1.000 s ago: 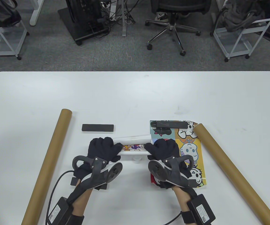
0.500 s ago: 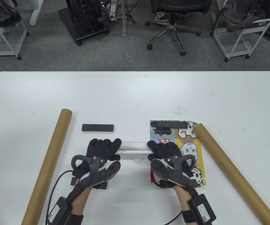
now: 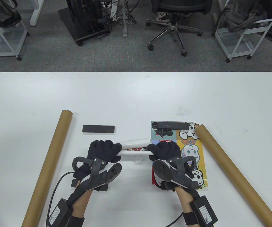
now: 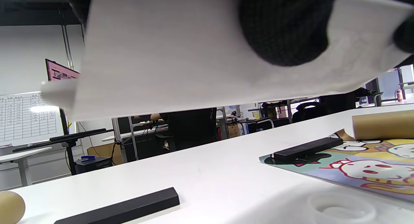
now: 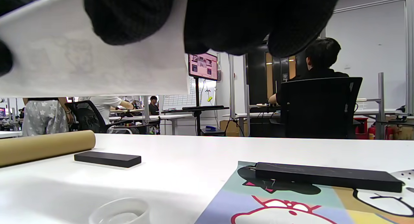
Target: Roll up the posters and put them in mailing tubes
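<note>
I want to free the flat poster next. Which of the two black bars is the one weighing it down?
The right-hand black bar, lying across the far edge of the flat cartoon poster. The other bar sits on bare table.

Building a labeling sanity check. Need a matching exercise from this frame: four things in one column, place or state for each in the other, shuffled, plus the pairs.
Things:
1. rolled poster
2. flat poster
3. left tube
4. black bar near the left tube

Places or states:
A. lies alone on the bare table
B. held at both ends, left hand and right hand
C. lies along the table's left side
D. far edge weighted by another black bar

Pairs: 1-B, 2-D, 3-C, 4-A
</note>
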`<state>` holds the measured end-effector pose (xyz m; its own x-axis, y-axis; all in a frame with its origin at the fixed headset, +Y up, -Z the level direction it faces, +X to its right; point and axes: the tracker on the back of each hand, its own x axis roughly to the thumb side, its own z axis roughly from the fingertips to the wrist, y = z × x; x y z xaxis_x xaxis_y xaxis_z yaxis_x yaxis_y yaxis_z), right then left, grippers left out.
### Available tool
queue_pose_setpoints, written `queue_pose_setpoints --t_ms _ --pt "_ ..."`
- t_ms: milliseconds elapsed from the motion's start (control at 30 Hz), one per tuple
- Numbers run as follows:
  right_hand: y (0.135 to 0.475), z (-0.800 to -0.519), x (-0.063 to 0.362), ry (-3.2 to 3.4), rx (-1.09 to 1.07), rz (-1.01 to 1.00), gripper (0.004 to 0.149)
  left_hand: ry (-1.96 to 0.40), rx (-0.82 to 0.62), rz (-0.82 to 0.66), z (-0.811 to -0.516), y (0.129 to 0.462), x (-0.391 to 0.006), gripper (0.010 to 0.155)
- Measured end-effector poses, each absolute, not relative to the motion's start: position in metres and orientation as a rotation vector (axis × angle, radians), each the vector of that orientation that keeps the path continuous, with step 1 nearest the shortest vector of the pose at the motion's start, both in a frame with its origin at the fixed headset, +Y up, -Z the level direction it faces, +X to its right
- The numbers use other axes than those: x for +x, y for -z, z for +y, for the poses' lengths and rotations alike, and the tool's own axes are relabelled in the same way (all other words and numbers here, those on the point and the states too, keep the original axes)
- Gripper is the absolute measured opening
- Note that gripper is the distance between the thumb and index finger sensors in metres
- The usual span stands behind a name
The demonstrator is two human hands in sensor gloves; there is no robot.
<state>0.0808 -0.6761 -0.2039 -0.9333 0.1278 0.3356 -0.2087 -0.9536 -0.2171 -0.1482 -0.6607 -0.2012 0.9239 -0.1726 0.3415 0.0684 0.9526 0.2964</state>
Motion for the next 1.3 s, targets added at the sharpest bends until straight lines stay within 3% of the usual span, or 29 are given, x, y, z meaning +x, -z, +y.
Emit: queue_pose_setpoints --t_ms 200,433,700,800,867,1033,1300 --pt "0.204 -0.676 0.080 -2.909 0.480 -0.369 0.047 0.175 0.312 -0.366 -0.659 0.200 -0.147 0.047" --pt "0.205 -0.675 0.083 -2.907 0.429 -0.413 0.060 0.144 0.300 -0.373 -0.658 0.200 -0.148 0.055" --pt "0.207 -0.679 0.083 -2.895 0.461 -0.328 0.051 0.129 0.317 -0.370 -0.657 0.200 -0.149 0.067" --pt "0.208 -0.680 0.081 -2.870 0.493 -0.236 0.052 0.130 0.302 -0.354 -0.659 0.203 -0.152 0.060" --pt "0.206 -0.678 0.078 -2.884 0.508 -0.286 0.062 0.112 0.282 -0.356 -0.661 0.204 -0.154 0.053" --pt "0.202 -0.676 0.076 -2.921 0.498 -0.396 0.048 0.103 0.270 -0.349 -0.662 0.205 -0.155 0.052" --pt "0.202 -0.676 0.075 -2.936 0.517 -0.413 0.049 0.146 0.287 -0.342 -0.663 0.205 -0.154 0.046"
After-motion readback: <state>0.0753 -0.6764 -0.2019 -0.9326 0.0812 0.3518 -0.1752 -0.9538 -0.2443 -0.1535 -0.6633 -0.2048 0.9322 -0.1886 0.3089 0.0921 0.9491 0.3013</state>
